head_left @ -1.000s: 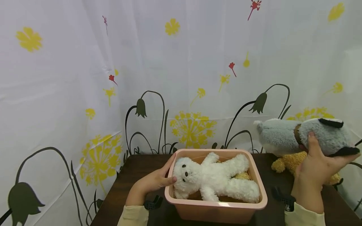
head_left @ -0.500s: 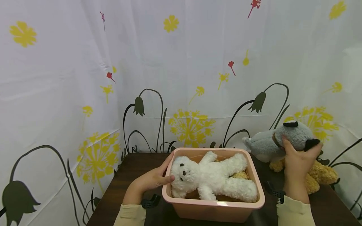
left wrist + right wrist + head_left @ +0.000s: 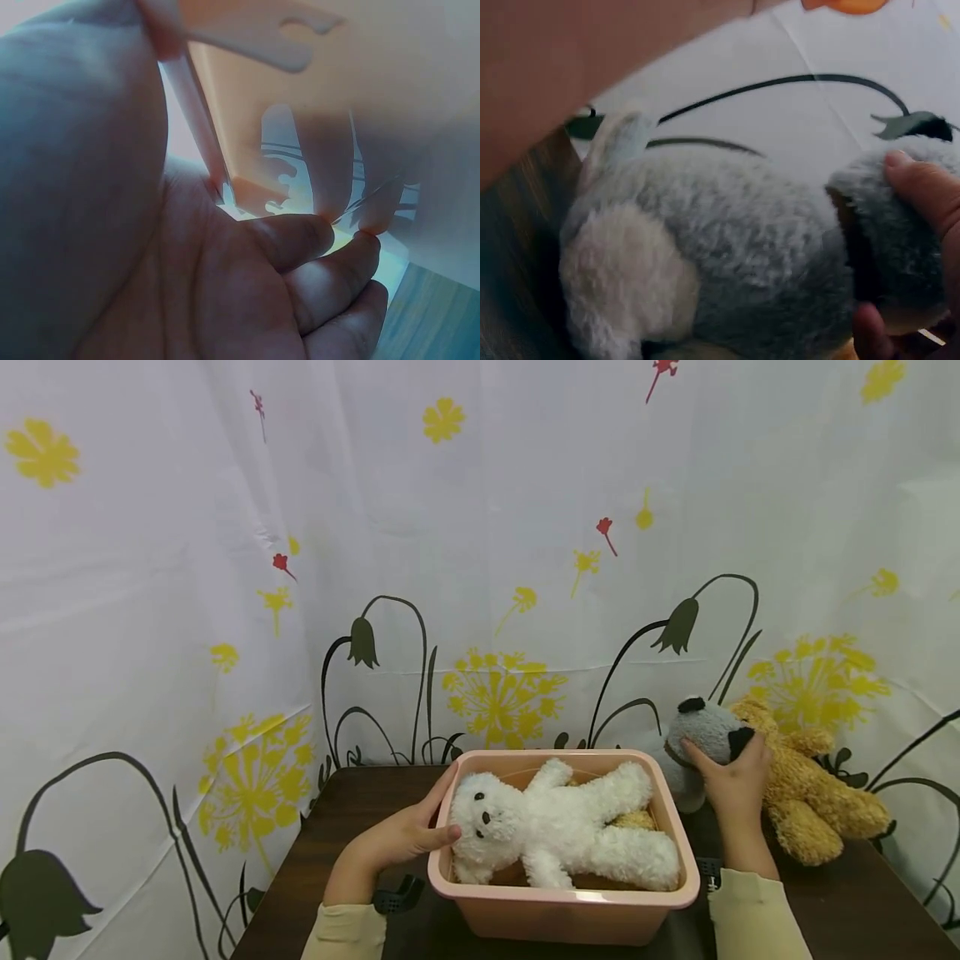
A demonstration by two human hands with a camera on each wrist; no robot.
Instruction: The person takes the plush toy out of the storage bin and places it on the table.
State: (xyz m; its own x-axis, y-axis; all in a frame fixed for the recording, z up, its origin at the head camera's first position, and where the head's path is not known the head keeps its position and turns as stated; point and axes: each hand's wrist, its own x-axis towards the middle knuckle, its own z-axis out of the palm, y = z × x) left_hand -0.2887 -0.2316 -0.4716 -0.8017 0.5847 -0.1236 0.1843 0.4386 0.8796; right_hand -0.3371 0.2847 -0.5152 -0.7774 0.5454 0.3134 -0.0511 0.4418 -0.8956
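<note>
A pink plastic tub (image 3: pixel 570 914) stands on the dark table, with a white plush bear (image 3: pixel 562 835) lying in it, head toward the left end. My left hand (image 3: pixel 405 831) holds the tub's left end, thumb at the rim; in the left wrist view its fingers lie along the tub's outer wall (image 3: pixel 240 112). Right of the tub, my right hand (image 3: pixel 731 777) grips a grey plush dog (image 3: pixel 701 731) by the head, thumb near its brown collar. The dog's body (image 3: pixel 727 240) fills the right wrist view, and in the head view the tub partly hides it.
A golden-brown plush bear (image 3: pixel 810 793) lies at the table's right side, beside my right hand. Something yellowish (image 3: pixel 636 821) shows under the white bear in the tub. Behind the dark wooden table (image 3: pixel 360 789) hangs a white curtain (image 3: pixel 480 527) with printed flowers.
My right hand has carried the grey dog left and down, from above the golden bear to just beside the tub, uncovering the golden bear. My left hand keeps its hold on the tub.
</note>
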